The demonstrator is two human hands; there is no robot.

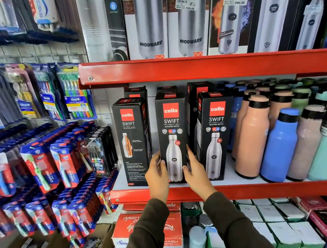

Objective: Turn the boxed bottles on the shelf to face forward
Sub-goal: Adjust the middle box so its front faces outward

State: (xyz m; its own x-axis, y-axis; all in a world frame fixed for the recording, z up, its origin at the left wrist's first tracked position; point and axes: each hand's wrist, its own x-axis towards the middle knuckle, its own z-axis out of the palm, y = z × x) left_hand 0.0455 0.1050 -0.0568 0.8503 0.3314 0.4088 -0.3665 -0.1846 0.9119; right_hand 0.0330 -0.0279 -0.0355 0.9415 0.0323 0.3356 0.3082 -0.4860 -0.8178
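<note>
We hold the middle black cardboard bottle box on the red-edged white shelf, the left hand and right hand curled partly closed against its lower side edges, a grip low on the carton that lets us square it without tipping. Its printed steel-bottle front faces us, matching the right black box. The left black box shows a text panel, so we judge it not yet turned.
</note>
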